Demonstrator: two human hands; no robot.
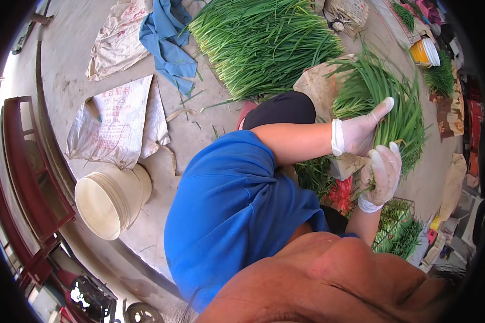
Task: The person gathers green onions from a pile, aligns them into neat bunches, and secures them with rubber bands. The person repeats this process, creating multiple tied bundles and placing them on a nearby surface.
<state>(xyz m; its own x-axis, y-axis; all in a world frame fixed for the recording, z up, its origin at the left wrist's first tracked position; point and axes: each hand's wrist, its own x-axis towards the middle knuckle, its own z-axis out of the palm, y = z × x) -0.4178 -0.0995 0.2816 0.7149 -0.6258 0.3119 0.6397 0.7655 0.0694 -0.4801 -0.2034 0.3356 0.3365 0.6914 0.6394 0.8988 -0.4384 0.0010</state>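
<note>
My left hand (366,126), in a translucent white glove with white cuff, grips a bunch of long green chive-like leaves (401,110) at the right of centre, thumb pointing up across it. Just below it my right hand (381,175), also gloved, has its fingers closed round the lower stems of the same bunch. A beige sack (310,83) lies behind the bunch. Under my hands are loose greens (312,177) and red plastic (339,194). A large laid-out pile of the same greens (264,43) fills the upper middle.
White bucket (102,204), printed sack (105,118), blue cloth (164,46) and pale cloth (113,43) lie on concrete (64,70) at left, beside a dark red metal frame (21,156). At right stand a yellow-white bucket (424,53) and more greens (393,237).
</note>
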